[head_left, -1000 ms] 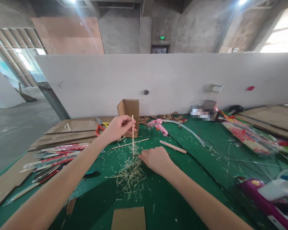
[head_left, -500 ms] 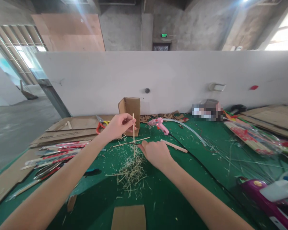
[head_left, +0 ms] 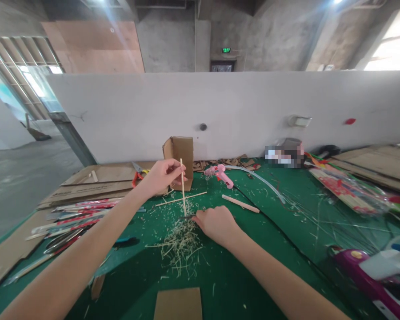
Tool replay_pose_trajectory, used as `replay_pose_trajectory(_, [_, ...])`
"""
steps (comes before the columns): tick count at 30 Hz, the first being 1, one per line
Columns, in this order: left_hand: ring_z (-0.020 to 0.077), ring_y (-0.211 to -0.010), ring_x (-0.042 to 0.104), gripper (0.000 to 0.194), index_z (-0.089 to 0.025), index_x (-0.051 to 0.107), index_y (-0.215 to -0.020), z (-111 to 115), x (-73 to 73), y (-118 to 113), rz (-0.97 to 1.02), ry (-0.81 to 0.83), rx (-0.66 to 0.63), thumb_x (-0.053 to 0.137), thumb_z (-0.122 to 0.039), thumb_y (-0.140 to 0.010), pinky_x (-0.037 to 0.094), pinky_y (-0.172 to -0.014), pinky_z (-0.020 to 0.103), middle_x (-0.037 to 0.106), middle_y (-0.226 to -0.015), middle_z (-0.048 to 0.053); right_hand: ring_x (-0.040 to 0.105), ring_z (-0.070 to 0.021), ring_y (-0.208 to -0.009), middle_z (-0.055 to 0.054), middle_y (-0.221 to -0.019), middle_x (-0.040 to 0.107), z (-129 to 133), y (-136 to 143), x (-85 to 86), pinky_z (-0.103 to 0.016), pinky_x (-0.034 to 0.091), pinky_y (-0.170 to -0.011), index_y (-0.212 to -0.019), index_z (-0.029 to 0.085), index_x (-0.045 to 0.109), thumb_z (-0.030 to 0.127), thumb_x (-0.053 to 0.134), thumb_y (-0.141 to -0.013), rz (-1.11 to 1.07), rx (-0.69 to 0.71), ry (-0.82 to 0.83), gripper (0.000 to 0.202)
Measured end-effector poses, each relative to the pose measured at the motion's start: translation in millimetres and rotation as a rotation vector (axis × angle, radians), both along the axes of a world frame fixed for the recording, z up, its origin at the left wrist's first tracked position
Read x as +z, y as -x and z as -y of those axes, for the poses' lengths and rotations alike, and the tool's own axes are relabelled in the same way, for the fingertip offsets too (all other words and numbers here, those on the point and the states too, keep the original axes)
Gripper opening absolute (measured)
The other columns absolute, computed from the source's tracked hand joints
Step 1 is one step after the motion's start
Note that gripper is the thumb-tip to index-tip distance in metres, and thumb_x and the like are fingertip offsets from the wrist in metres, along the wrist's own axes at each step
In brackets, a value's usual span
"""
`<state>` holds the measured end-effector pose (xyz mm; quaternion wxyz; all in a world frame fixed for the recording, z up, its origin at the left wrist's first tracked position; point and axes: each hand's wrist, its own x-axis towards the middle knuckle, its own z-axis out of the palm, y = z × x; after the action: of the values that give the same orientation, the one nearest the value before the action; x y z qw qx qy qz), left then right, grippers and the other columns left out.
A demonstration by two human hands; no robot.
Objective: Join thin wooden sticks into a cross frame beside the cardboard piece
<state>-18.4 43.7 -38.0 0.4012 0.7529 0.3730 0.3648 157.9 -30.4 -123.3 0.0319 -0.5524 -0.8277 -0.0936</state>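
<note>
My left hand (head_left: 166, 177) pinches the upper part of a thin pale wooden stick (head_left: 183, 191), which stands nearly upright. My right hand (head_left: 218, 226) is closed on a small dark blade (head_left: 186, 217), its handle hidden in the fingers. The blade lies across the stick near its lower end. Just below is a heap of curly wood shavings (head_left: 182, 246) on the green tabletop. Another thin stick (head_left: 196, 195) lies behind the upright one, and a thicker wooden rod (head_left: 240, 203) rests beyond my right hand.
Behind my hands stand a folded cardboard piece (head_left: 183, 153) and a pink glue gun (head_left: 220, 174) with a black cord. Orange-handled scissors (head_left: 137, 175) and packaged tools (head_left: 76, 213) lie left. A purple device (head_left: 356, 271) sits at right; a cardboard square (head_left: 178, 304) lies in front.
My right hand has moved the blade down along the stick towards its lower end. The stick now leans slightly, while my left hand stays almost in place.
</note>
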Motion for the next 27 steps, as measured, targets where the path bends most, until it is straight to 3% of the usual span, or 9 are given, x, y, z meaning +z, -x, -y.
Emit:
replay_pose_trajectory(6, [0.02,-0.08,0.065,0.023,-0.014,0.054,-0.087,0.8,-0.2,-0.4,0.009,-0.009,-0.025,0.053,-0.036,-0.08,0.057,-0.068,0.03,0.064,-0.079,0.008,0.064,-0.0182,-0.067,-0.009,-0.068,0.066,-3.0,2.3,6.2,-0.025,0.04,-0.061,-0.094,0.018,0.06,0.044,0.019,-0.093,-0.046,-0.098,-0.086,0.049])
replay_pose_trajectory(12, [0.0202,-0.08,0.066,0.023,-0.014,0.055,-0.087,0.4,-0.5,0.0,0.014,0.004,-0.012,0.054,-0.036,-0.08,0.057,-0.068,0.03,0.064,-0.079,0.009,0.064,-0.0186,-0.066,-0.007,-0.07,0.067,2.7,3.9,1.3,-0.027,0.041,-0.06,-0.086,0.02,0.061,0.044,0.026,-0.092,0.031,0.012,0.036,0.043])
replay_pose_trajectory(18, [0.0193,-0.08,0.065,0.022,-0.015,0.055,-0.088,2.2,-0.3,-1.0,0.011,-0.016,-0.026,0.052,-0.035,-0.081,0.057,-0.069,0.029,0.064,-0.078,0.007,0.064,-0.019,-0.065,-0.008,-0.068,0.066,-1.5,4.1,11.6,-0.026,0.04,-0.06,-0.094,0.02,0.059,0.044,0.017,-0.093,-0.035,-0.124,-0.1,0.048])
replay_pose_trajectory(24, [0.0195,-0.08,0.065,0.021,-0.014,0.055,-0.086,-0.1,-2.0,0.1,0.041,0.006,-0.04,0.052,-0.035,-0.082,0.058,-0.068,0.03,0.06,-0.081,0.007,0.064,-0.02,-0.065,-0.006,-0.069,0.066,2.9,4.0,-0.8,-0.026,0.041,-0.058,-0.083,0.02,0.061,0.044,0.024,-0.092,0.005,0.014,-0.008,0.045])
replay_pose_trajectory(27, [0.0195,-0.081,0.065,0.021,-0.014,0.055,-0.086,0.9,-1.1,-0.5,0.04,0.006,-0.04,0.052,-0.034,-0.082,0.057,-0.069,0.031,0.06,-0.082,0.007,0.064,-0.0188,-0.065,-0.008,-0.069,0.066,1.7,4.7,5.1,-0.026,0.04,-0.059,-0.089,0.02,0.06,0.044,0.021,-0.092,-0.019,-0.058,-0.041,0.046])
